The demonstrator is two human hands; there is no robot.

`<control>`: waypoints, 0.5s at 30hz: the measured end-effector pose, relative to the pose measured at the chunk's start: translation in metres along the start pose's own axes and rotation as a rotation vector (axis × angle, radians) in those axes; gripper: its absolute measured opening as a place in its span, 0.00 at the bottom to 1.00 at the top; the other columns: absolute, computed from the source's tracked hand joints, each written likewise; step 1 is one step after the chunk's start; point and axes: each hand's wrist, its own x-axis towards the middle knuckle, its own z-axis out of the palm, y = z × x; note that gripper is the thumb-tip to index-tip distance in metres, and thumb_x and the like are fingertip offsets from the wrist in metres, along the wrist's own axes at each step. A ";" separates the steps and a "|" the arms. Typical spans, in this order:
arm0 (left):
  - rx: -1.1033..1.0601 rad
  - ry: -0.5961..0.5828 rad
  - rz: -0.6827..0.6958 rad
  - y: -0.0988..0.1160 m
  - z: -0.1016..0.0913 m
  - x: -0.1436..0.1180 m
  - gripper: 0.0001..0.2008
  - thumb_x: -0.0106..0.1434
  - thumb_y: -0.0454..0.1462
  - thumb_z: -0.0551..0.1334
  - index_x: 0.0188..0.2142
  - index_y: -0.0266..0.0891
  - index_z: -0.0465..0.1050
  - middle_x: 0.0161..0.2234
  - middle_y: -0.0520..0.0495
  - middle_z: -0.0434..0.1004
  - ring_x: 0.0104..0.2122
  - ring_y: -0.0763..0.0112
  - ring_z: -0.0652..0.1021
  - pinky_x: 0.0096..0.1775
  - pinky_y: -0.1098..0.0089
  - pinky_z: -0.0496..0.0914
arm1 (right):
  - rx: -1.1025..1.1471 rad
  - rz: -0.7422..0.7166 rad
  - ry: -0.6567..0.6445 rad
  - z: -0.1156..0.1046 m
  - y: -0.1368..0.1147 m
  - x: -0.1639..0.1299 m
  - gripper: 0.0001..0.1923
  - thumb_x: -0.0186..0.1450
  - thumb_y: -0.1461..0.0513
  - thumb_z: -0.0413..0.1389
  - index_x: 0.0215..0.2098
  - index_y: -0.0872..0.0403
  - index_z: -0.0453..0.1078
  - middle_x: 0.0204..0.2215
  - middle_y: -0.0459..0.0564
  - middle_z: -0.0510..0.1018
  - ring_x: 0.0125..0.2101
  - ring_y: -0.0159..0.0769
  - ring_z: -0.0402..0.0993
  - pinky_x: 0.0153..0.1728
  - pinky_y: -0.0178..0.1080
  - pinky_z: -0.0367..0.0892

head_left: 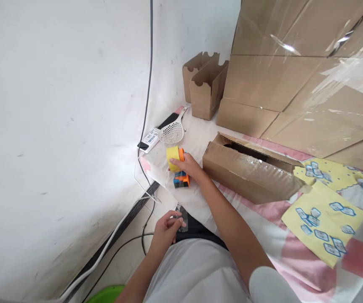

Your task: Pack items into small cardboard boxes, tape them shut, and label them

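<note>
My right hand (pixel 188 165) is wrapped round a tape dispenser (pixel 181 180) with orange and blue parts and a yellow tape roll (pixel 172 158), at the table's left edge. Lower down, close to my body, my left hand (pixel 167 227) pinches a strip of clear tape (pixel 183 218) between thumb and fingers. The strip hangs in front of my dark clothing, apart from the dispenser. To the right of my right hand lies a long cardboard box (pixel 247 170), its top slit partly open and clear tape along its side.
Behind the dispenser lie a white perforated scoop (pixel 172 132) and a white-and-black labelled item (pixel 150 139). Small cardboard boxes (pixel 205 94) and a big taped cardboard stack (pixel 263 86) stand farther back. Yellow sheets (pixel 314 206) with small packets lie right. Cables (pixel 148 84) run along the wall.
</note>
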 end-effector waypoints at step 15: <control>0.166 0.059 0.237 0.007 -0.021 0.019 0.20 0.63 0.52 0.63 0.42 0.39 0.74 0.33 0.47 0.83 0.16 0.80 0.65 0.18 0.76 0.62 | 0.319 0.066 0.297 0.035 -0.009 0.000 0.13 0.65 0.53 0.58 0.31 0.55 0.68 0.19 0.47 0.76 0.19 0.32 0.72 0.20 0.33 0.69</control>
